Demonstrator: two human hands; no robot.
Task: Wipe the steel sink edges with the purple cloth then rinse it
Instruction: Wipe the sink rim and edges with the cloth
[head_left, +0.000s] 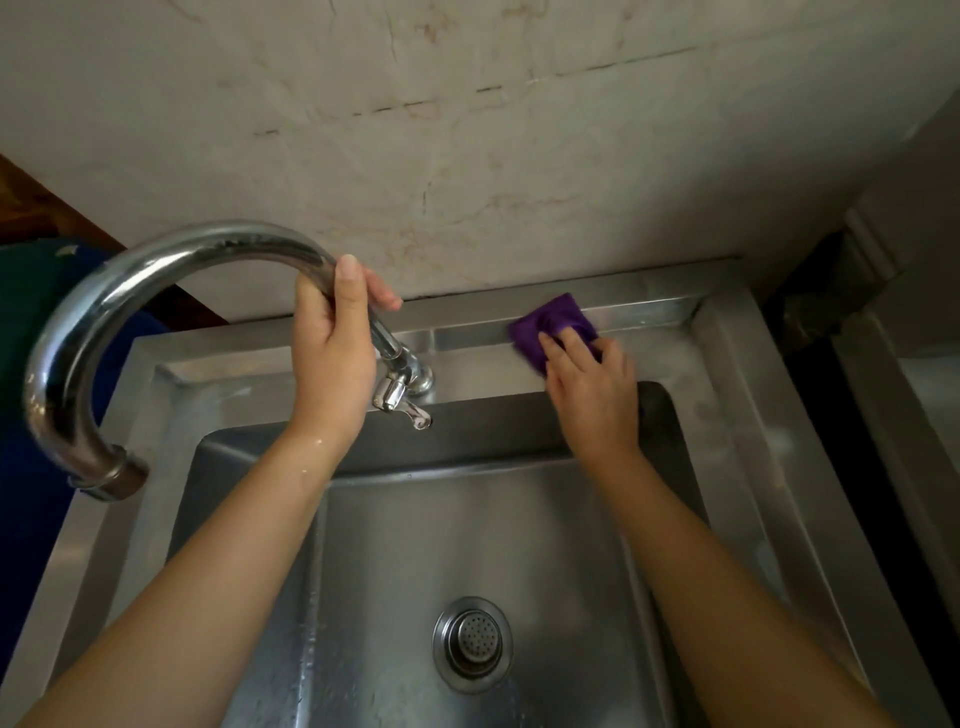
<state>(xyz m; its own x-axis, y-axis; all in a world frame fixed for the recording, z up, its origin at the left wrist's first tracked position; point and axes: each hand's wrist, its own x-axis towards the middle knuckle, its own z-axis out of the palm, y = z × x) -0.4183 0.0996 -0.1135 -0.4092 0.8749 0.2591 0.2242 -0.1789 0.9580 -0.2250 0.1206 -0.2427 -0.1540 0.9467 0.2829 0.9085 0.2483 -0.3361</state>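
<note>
Left hand (332, 343): closed around the rising tube of the gooseneck faucet (156, 291), thumb up along the near side, fingers wrapped behind with their tips showing on the right of the tube.
Left arm: bare forearm reaching in from the bottom left corner across the basin, wrist bent slightly back, a few water drops on the wrist.
Right hand (592, 384): palm down, fingers spread and flat, pressing the purple cloth (550, 325) against the steel; not gripping, simply bearing down on it.
Right arm: bare forearm coming from the bottom right, running diagonally over the basin's right side, wrist nearly straight.
Purple cloth: folded into a small pad, lying on the rear ledge of the steel sink (727, 395), right of the faucet base, its far part up against the raised back lip; the near part is covered by the fingers.
Faucet: spout arcs out to the left, its outlet beyond the sink's left edge; the lever handle (402, 400) sits at the base between the two hands.
Basin: drain strainer (472, 644) near the front centre, streaks of water on the floor.
Behind: marbled wall (519, 130) meeting the sink's rear edge.
</note>
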